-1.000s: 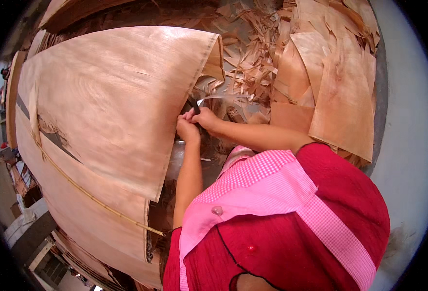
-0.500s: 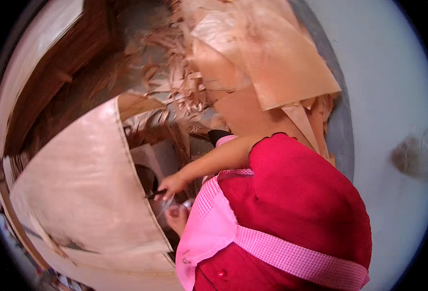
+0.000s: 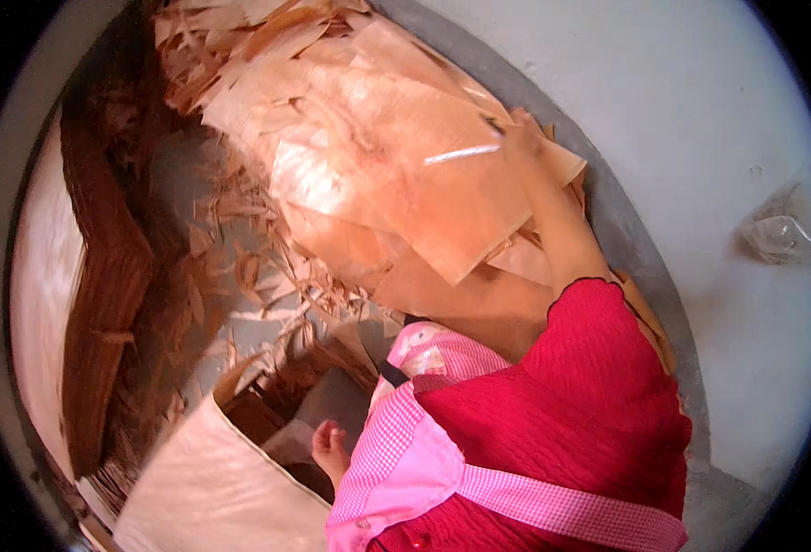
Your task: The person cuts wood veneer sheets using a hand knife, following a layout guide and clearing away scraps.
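My right hand (image 3: 519,143) is closed on a blurred knife-like tool (image 3: 460,153) with a dark handle and pale narrow blade, held over a pile of loose orange veneer sheets (image 3: 396,156). My left hand (image 3: 330,446) is low beside my pink checked apron (image 3: 405,460), fingers loosely curled and apart with nothing visible in them. Left of it, a large pale veneer sheet (image 3: 212,478) curves along the lower edge, with a dark hollow and some greyish material (image 3: 327,400) behind its edge.
A tall stack of veneer with rough brown edges (image 3: 102,331) stands at the left. Torn scraps (image 3: 267,285) litter the grey floor between stack and pile. A pale wall (image 3: 700,110) runs along the right, with a crumpled clear plastic item (image 3: 773,235) against it.
My view has swung rightward toward the pile. My right hand has left the large sheet's edge with the dark-handled tool and reached up over the pile. My left hand has separated from it, staying low.
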`<state>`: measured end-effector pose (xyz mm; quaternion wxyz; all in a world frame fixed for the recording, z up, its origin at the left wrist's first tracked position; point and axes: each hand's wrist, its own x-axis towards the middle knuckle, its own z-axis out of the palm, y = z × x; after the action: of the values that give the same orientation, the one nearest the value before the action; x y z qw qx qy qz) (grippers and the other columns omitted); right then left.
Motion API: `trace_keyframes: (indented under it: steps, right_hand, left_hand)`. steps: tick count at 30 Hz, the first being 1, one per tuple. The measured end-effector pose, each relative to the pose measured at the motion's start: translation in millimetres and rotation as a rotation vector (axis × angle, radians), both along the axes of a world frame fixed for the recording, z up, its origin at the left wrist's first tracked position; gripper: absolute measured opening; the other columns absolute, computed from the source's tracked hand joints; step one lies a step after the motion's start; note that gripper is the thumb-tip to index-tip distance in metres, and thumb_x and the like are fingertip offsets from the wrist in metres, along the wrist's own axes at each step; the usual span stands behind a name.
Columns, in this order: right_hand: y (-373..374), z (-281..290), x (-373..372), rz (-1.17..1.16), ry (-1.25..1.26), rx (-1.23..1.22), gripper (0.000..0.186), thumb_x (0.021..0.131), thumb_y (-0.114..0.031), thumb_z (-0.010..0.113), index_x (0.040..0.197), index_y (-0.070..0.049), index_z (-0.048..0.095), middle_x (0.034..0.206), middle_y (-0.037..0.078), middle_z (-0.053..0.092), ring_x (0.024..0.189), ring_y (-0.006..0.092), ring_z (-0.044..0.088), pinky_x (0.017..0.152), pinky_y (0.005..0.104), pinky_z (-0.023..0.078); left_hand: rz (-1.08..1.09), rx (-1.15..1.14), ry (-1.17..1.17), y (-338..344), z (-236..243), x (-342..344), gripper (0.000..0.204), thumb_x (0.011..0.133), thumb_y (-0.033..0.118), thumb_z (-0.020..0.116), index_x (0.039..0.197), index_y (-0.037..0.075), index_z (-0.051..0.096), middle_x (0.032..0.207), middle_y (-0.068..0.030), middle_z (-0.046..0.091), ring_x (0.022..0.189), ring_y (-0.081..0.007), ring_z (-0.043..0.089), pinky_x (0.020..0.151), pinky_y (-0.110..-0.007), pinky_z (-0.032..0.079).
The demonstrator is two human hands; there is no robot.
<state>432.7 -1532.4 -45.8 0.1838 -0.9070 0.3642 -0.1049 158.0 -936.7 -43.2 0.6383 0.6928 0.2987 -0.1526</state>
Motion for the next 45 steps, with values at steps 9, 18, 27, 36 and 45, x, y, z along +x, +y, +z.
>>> trace_keyframes:
  steps: [9, 18, 27, 36, 45]
  right_hand:
    - [146.8, 65.0, -49.6, 0.377, -0.116, 0.978, 0.025, 0.084, -0.018, 0.043, 0.085, 0.0, 0.06, 0.08, 0.009, 0.058, 0.073, 0.0162, 0.053, 0.065, 0.0304, 0.042]
    - [65.8, 55.6, -21.8, -0.204, -0.18, 1.002, 0.025, 0.083, -0.022, 0.057, 0.098, -0.002, 0.057, 0.078, 0.003, 0.057, 0.069, 0.0118, 0.052, 0.06, 0.028, 0.043]
    - [-88.7, -9.1, 42.6, -0.057, 0.111, -0.068, 0.034, 0.084, -0.032, 0.049, 0.094, -0.002, 0.059, 0.091, 0.021, 0.06, 0.086, 0.0374, 0.057, 0.074, 0.0433, 0.045]
    - [-131.4, 149.5, 18.6, -0.078, -0.2, 0.018, 0.034, 0.078, -0.033, 0.061, 0.088, 0.0, 0.062, 0.07, 0.011, 0.061, 0.058, 0.0211, 0.057, 0.053, 0.0327, 0.044]
    - [-105.2, 329.9, -2.7, 0.285, -0.803, 0.52, 0.023, 0.08, -0.015, 0.062, 0.094, 0.003, 0.058, 0.074, 0.001, 0.055, 0.055, 0.0063, 0.043, 0.048, 0.0176, 0.034]
  left_hand:
    - [-0.302, -0.282, -0.047, -159.0, 38.4, 227.1, 0.045, 0.084, 0.024, 0.055, 0.12, 0.001, 0.041, 0.105, -0.0099, 0.056, 0.089, -0.0189, 0.056, 0.077, -0.026, 0.045]
    - [-0.432, -0.22, -0.046, -249.9, 17.1, 328.8, 0.048, 0.068, -0.009, 0.046, 0.115, -0.001, 0.043, 0.102, -0.0091, 0.054, 0.082, -0.0193, 0.056, 0.071, -0.029, 0.047]
    - [-0.444, -0.208, -0.146, -223.2, 28.6, 328.1, 0.044, 0.07, -0.007, 0.048, 0.113, -0.001, 0.047, 0.1, -0.0059, 0.057, 0.087, -0.016, 0.055, 0.076, -0.028, 0.045]
    - [-0.525, -0.411, -0.31, -230.7, 39.8, 326.7, 0.052, 0.071, -0.011, 0.041, 0.121, -0.001, 0.033, 0.108, -0.0115, 0.052, 0.095, -0.0192, 0.053, 0.082, -0.028, 0.043]
    - [-0.975, -0.737, 0.08, -357.3, 46.0, 332.4, 0.069, 0.081, 0.016, 0.057, 0.136, 0.006, 0.017, 0.116, -0.0173, 0.05, 0.104, -0.0277, 0.05, 0.088, -0.035, 0.041]
